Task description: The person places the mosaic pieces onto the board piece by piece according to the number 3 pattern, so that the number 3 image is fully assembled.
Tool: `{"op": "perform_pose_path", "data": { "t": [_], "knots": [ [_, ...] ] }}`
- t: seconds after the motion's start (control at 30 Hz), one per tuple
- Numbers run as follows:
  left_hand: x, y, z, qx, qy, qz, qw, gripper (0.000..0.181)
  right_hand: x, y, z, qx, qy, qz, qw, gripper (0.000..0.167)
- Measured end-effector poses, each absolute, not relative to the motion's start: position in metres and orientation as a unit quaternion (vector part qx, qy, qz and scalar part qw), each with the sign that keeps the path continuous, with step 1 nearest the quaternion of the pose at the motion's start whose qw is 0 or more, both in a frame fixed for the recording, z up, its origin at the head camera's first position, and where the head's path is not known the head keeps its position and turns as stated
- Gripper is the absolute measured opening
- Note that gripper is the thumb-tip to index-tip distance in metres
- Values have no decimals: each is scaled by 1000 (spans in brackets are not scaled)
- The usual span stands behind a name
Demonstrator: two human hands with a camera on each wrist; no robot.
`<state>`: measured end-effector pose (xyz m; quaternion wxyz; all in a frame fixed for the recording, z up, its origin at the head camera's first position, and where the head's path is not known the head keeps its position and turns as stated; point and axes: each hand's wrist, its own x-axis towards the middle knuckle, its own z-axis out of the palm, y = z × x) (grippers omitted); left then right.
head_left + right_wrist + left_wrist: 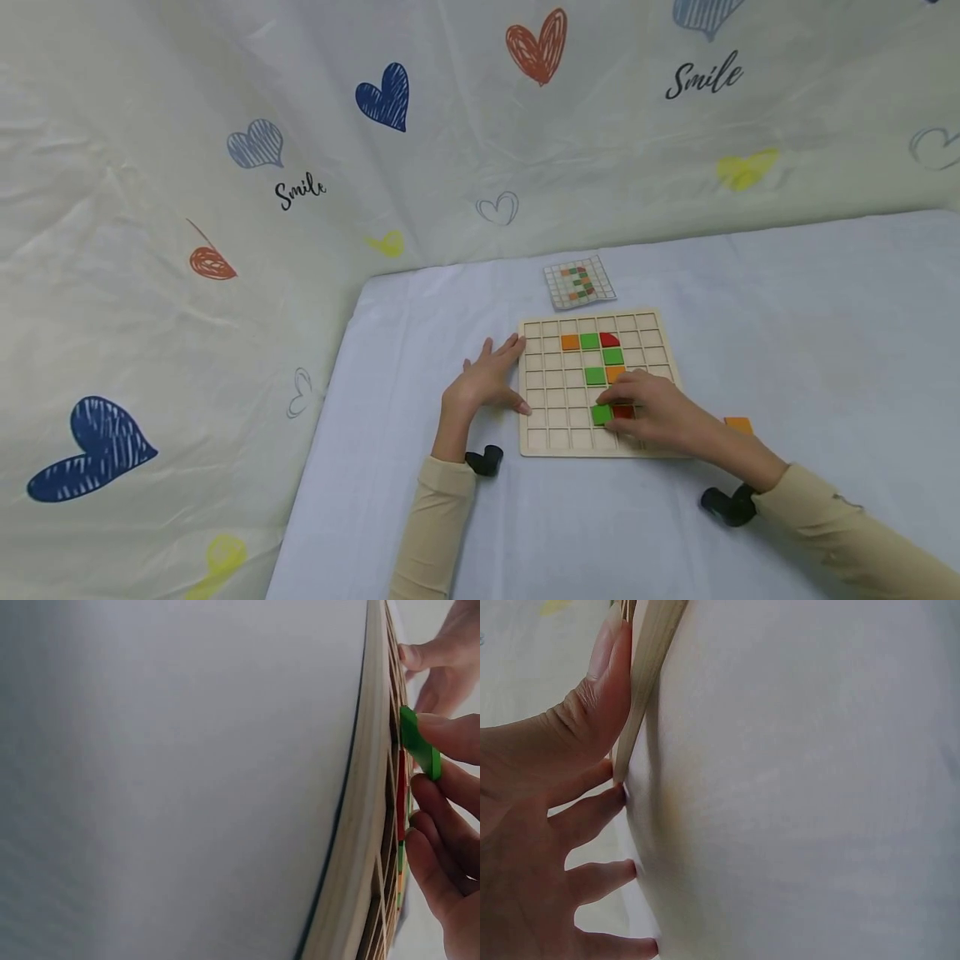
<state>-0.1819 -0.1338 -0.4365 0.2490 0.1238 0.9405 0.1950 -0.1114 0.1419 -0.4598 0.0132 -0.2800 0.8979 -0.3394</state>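
Observation:
A wooden grid board (555, 421) lies flat on the table with several orange, green and red tiles set in its cells. My right hand (652, 412) is over its lower right part, pinching a green tile (420, 742) between thumb and fingers. In the right wrist view that tile is tilted at the board's surface, beside a red tile (622, 412). At the board's left side my left hand (483, 383) has its fingers spread. Its thumb (607, 664) touches the board's edge, and other fingertips rest on the cloth. The right hand hides some lower cells.
Behind the board lies a small pattern card (580, 283) showing coloured squares on a grid. A loose orange tile (738, 425) lies on the white cloth, partly behind the right forearm. A curtain with printed hearts (382, 97) hangs along the back and left.

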Motion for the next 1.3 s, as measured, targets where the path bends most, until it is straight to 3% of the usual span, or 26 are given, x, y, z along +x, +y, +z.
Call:
{"op": "perform_pose_path", "data": {
  "t": [0.47, 0.93, 1.17, 1.3],
  "knots": [
    [-183, -132, -436, 122, 940, 193, 254, 118, -111, 137, -464, -271, 911, -311, 17, 25],
    [-181, -133, -435, 122, 940, 194, 253, 117, -104, 172, -461, -290, 905, -308, -53, 30],
    [-181, -133, -433, 123, 939, 200, 253, 117, -96, 194, -462, -268, 918, -288, -53, 32],
    [-181, -132, -434, 122, 939, 199, 252, 117, -92, 206, -468, -276, 915, -281, -88, 35]
  ]
}}
